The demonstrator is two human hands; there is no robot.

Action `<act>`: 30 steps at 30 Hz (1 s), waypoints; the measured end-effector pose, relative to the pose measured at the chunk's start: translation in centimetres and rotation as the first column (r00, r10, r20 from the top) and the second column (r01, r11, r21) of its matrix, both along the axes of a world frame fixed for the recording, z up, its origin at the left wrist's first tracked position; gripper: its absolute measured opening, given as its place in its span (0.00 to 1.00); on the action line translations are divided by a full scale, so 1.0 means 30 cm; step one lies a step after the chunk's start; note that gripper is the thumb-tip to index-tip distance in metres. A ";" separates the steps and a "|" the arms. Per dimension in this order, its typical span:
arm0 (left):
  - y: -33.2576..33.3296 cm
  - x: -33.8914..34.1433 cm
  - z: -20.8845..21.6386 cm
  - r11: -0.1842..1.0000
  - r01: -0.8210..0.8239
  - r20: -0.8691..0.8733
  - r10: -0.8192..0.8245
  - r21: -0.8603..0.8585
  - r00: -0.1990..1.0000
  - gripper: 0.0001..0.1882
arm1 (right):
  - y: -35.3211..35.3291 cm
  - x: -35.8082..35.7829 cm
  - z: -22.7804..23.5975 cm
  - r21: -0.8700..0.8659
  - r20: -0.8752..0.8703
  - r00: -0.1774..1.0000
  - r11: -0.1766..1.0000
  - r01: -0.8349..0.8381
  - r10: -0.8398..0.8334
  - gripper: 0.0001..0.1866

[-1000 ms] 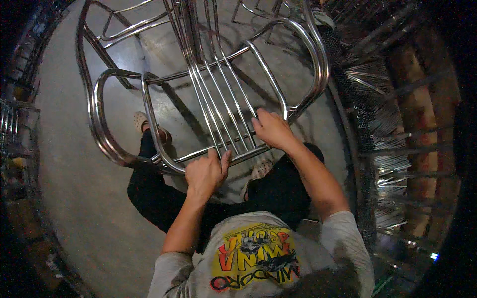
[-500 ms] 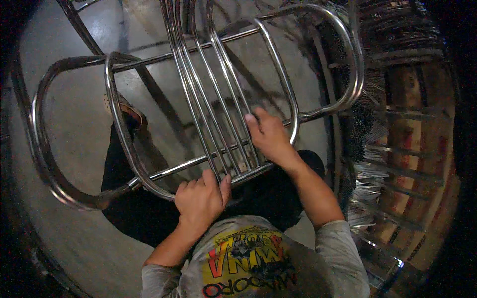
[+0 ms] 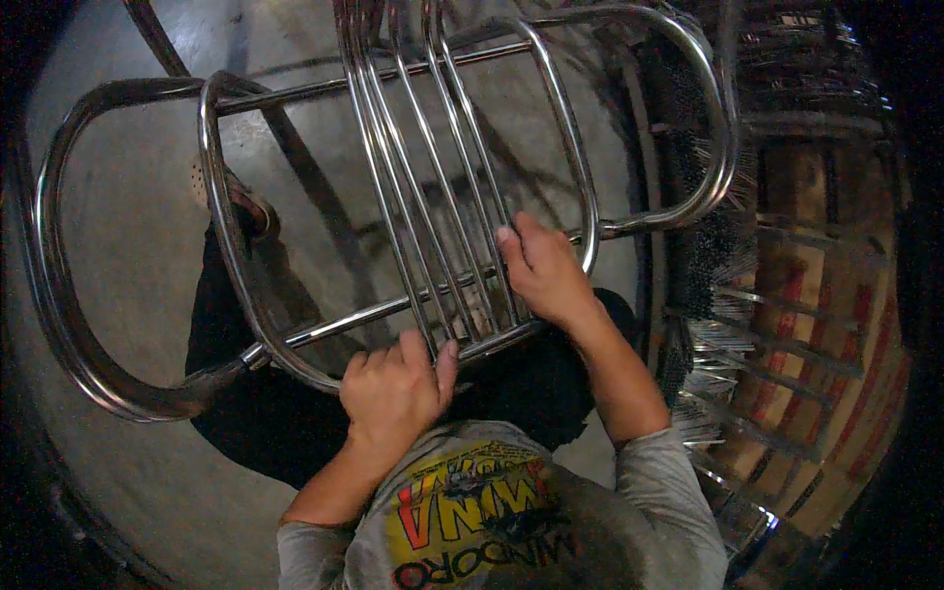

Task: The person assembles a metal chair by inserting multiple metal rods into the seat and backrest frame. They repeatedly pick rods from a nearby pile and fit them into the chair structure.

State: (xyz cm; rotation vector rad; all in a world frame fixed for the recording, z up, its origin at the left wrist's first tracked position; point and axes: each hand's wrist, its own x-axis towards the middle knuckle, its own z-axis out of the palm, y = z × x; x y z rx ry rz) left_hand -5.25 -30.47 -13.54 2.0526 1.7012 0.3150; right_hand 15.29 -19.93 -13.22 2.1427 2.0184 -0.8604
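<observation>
Head view: L hand (image 3: 391, 393) is clasping near rail (image 3: 500, 342) of shiny silver bent-tube metal frame (image 3: 354, 320); R hand (image 3: 549, 273) is curling at rightmost thin silver rod (image 3: 480, 136), can't tell if gripping.

— What lies underfoot?
— A grey, smooth-looking floor (image 3: 128, 216) streaked by long dark shadows, a pale gleam toward the upper left.
— And resting directly on it?
— A pale perforated clog (image 3: 201, 185), worn on the person's left foot.
</observation>
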 end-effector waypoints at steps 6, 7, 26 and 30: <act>-0.006 0.012 0.003 1.000 0.000 -0.053 0.000 0.010 0.999 0.19 | -0.132 0.110 0.151 0.360 0.001 0.985 0.919 -0.159 0.170 0.17; -0.005 0.015 0.006 1.000 0.007 -0.091 -0.005 0.023 0.996 0.20 | -0.208 0.188 0.174 0.413 -0.071 0.997 0.909 0.062 -0.036 0.16; -0.045 0.090 -0.037 0.972 -0.144 -0.114 0.166 0.187 0.979 0.21 | -1.225 0.598 -1.029 -0.434 -0.011 0.460 0.419 0.798 -0.888 0.28; -0.037 0.098 -0.030 0.981 -0.132 -0.134 0.152 0.145 0.979 0.21 | -1.192 0.563 -1.026 -0.483 -0.053 0.474 0.438 0.758 -0.879 0.30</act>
